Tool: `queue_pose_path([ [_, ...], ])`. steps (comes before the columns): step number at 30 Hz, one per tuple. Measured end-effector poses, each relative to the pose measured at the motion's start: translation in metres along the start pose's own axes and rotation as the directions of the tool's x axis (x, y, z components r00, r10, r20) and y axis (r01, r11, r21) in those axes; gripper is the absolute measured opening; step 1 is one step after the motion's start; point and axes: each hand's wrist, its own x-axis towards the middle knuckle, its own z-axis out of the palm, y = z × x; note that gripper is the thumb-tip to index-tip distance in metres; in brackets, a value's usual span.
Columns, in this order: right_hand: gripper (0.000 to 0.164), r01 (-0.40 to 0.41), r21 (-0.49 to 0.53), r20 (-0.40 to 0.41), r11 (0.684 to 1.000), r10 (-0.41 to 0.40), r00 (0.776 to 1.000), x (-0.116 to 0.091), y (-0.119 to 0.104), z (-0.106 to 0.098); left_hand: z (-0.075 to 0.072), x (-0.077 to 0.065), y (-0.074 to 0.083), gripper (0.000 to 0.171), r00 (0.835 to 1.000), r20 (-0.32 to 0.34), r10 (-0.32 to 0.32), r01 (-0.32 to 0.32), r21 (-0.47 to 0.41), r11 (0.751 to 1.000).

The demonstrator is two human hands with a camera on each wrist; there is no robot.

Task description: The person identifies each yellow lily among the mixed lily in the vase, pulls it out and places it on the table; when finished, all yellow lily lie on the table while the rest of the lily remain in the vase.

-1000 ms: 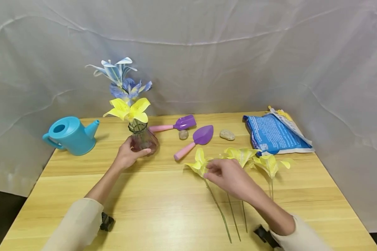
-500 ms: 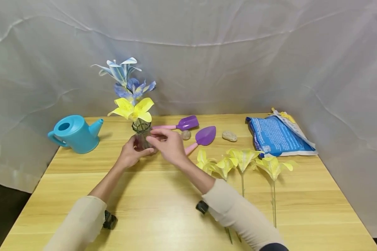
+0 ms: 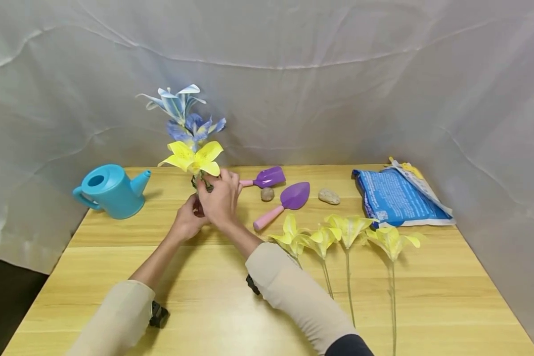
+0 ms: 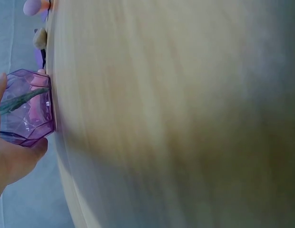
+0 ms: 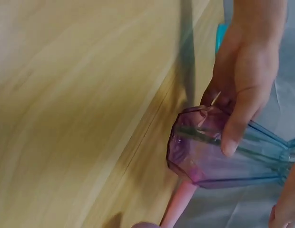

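A glass vase [image 5: 211, 166], purple at its base and bluish toward the neck, stands upright on the table. It bears a yellow lily [image 3: 193, 157], a blue-violet flower [image 3: 193, 129] and a pale blue lily [image 3: 172, 103]. Low on the body my left hand [image 3: 189, 220] grips it, thumb on the near side. My right hand [image 3: 221, 200] is at the vase's mouth just below the yellow lily, fingers curled about the rim and covering most of the neck. Green stems show through the glass in both wrist views.
Several yellow lilies [image 3: 348, 230] lie right of centre. Behind them are two purple trowels [image 3: 295, 196] with pink handles and two stones [image 3: 329, 196]. A turquoise watering can [image 3: 111, 190] stands left; a blue bag [image 3: 400, 195] lies at the back right.
My right hand has left the yellow lilies on the table and moved left and up to the vase's mouth. My left hand stays at the vase.
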Motion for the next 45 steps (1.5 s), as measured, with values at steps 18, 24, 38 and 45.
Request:
queue_pose_path([
  [18, 0.018, -0.099, 0.058, 0.007, 0.993, 0.099, 0.995, -0.004, -0.01, -0.002, 0.002, 0.0, 0.001, 0.071, 0.999, -0.016, 0.035, -0.035, 0.001, 0.999],
  [24, 0.02, 0.018, 0.091, -0.068, 0.996, -0.012, 0.998, 0.0, -0.01, -0.009, 0.002, 0.0, -0.001, 0.06, 0.999, -0.026, 0.023, -0.023, 0.016, 1.0],
  [38, 0.014, 0.215, 0.484, -0.173, 0.848, -0.148, 0.974, 0.03, -0.024, -0.066, 0.007, -0.003, -0.001, 0.074, 0.999, -0.051, 0.003, -0.004, -0.031, 1.0],
  [45, 0.011, 0.239, 0.593, -0.161, 0.769, -0.178, 0.971, 0.038, -0.027, -0.121, 0.006, -0.001, 0.001, 0.093, 0.998, -0.051, -0.025, 0.024, -0.017, 1.0],
])
